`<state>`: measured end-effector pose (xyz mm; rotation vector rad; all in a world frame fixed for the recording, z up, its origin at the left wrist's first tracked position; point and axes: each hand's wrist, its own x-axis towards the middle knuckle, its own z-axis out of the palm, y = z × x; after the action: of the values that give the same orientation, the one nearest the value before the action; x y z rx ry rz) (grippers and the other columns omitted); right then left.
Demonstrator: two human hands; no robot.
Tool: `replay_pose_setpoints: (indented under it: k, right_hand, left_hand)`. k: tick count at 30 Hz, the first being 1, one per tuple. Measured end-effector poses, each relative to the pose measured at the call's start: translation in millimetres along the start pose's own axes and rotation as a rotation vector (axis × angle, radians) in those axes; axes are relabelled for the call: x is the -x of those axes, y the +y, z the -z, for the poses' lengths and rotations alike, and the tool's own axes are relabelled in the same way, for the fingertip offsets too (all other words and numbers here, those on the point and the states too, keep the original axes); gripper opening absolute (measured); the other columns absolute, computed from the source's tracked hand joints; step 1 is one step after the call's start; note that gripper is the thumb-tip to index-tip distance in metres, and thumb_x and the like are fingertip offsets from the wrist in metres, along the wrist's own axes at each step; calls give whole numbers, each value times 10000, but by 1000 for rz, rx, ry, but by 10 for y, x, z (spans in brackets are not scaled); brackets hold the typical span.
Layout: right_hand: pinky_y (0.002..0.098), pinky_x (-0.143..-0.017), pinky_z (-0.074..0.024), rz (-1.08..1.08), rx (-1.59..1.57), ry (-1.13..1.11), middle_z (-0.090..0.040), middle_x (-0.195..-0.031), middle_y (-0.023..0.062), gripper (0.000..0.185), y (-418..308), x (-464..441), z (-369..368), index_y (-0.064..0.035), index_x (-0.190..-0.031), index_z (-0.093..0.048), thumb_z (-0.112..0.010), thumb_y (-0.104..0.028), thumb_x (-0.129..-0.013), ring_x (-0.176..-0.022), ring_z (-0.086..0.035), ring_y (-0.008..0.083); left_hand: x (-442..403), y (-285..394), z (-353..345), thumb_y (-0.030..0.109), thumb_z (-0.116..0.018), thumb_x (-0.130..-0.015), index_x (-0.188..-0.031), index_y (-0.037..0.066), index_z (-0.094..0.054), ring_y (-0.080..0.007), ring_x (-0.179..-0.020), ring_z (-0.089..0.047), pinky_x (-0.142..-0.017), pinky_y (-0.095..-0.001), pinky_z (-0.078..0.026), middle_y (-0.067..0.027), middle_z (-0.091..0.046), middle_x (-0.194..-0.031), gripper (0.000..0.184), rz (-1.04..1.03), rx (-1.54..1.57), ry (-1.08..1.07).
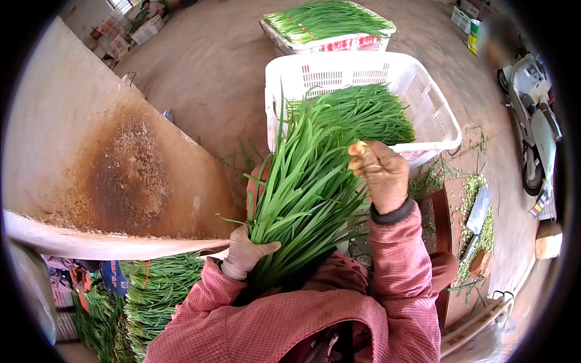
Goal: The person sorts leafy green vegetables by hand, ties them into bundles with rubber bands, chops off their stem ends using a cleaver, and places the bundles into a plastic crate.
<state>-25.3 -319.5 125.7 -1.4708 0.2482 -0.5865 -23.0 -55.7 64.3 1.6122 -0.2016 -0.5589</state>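
A large loose bunch of long green leafy stalks (pixel 308 199) lies over my lap, its tips reaching up to the near white basket. My left hand (pixel 248 251), in a pale glove, grips the lower left side of this bunch with the thumb across it. Raised at the right of the bunch, my right hand (pixel 381 172) has its fingers curled together in a pinch; whatever they hold, if anything, is too small to make out. Just beyond, the white basket (pixel 448 124) holds more green stalks (pixel 369 115) laid flat.
A second full basket (pixel 339 45) stands behind the first. A stained board (pixel 121 163) fills the left, with tied green bundles (pixel 160 296) below it. At right are a knife (pixel 469 248) among trimmings, a scooter (pixel 532 121) and a blurred person (pixel 497 41).
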Motion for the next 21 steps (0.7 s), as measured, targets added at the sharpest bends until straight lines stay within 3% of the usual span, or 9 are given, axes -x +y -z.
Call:
replay_pose_setpoints:
  k: [3,5,9,11,12,14,15,17,21]
  right_hand:
    - [267,-479,-446,198,453,-450,-581,-631,84,155,-103,423,92,-1,-872,-607,-580,-146,-823,-521,-540,158]
    - [293,-471,-454,413,920,-500,-568,-638,100,221,-115,690,-161,-6,-933,-575,-565,-199,-827,-538,-568,202]
    - [319,-438,-438,565,1117,-733,-592,-667,67,224,106,705,-361,-20,-905,-572,-513,-232,-865,-576,-592,217]
    - [309,-504,-498,-140,-624,-1001,-640,-806,99,216,-88,580,-24,27,-922,-576,-501,-172,-885,-692,-633,212]
    - [309,-504,-498,-154,-622,-1015,-640,-806,99,216,-294,543,114,27,-922,-576,-501,-172,-885,-692,-633,212]
    - [296,-789,-509,-219,-446,-1280,-601,-1047,159,238,-725,497,347,48,-1069,-558,-530,-25,-844,-975,-591,233]
    - [286,-781,-506,-260,-250,-811,-619,-1006,134,278,-638,645,290,-21,-1091,-574,-571,-29,-813,-945,-599,214]
    - [267,-698,-509,118,391,-372,-632,-930,119,383,-142,517,221,-82,-1118,-572,-634,-23,-745,-821,-617,183]
    - [325,-547,-467,318,825,-407,-584,-706,99,254,85,487,-243,-79,-985,-600,-634,-183,-756,-604,-562,251]
  left_hand:
    - [-27,-29,12,-67,-677,-665,-1015,-29,-537,-133,-817,-592,-752,-267,-487,-80,-622,-947,379,41,15,-9]
    - [-40,-71,4,-24,-701,-654,-1004,-26,-543,-134,-811,-597,-746,-262,-485,-85,-627,-939,384,46,-25,2]
    - [1,-129,5,-9,-712,-641,-1028,-24,-534,-141,-815,-591,-760,-270,-477,-88,-622,-950,426,-104,-282,44]
    - [23,-132,27,-51,-691,-654,-1063,-24,-519,-134,-847,-577,-777,-269,-472,-84,-611,-971,444,-159,-324,59]
    - [29,-136,23,-48,-693,-651,-1063,-22,-520,-135,-846,-577,-776,-271,-472,-83,-611,-972,447,-98,-282,55]
    - [10,-161,-6,-42,-695,-648,-1070,-21,-523,-141,-849,-579,-778,-278,-472,-84,-615,-963,456,-66,-233,48]
    - [-5,-81,-43,-42,-695,-648,-1070,-21,-523,-141,-849,-579,-778,-278,-472,-84,-615,-963,456,-79,-223,34]
    - [31,76,-71,-42,-694,-644,-1068,-22,-527,-143,-846,-579,-779,-279,-471,-83,-618,-953,455,-76,-198,15]
    - [41,53,-97,-23,-714,-623,-1055,-19,-533,-136,-829,-569,-779,-279,-468,-78,-618,-940,468,-153,-300,44]
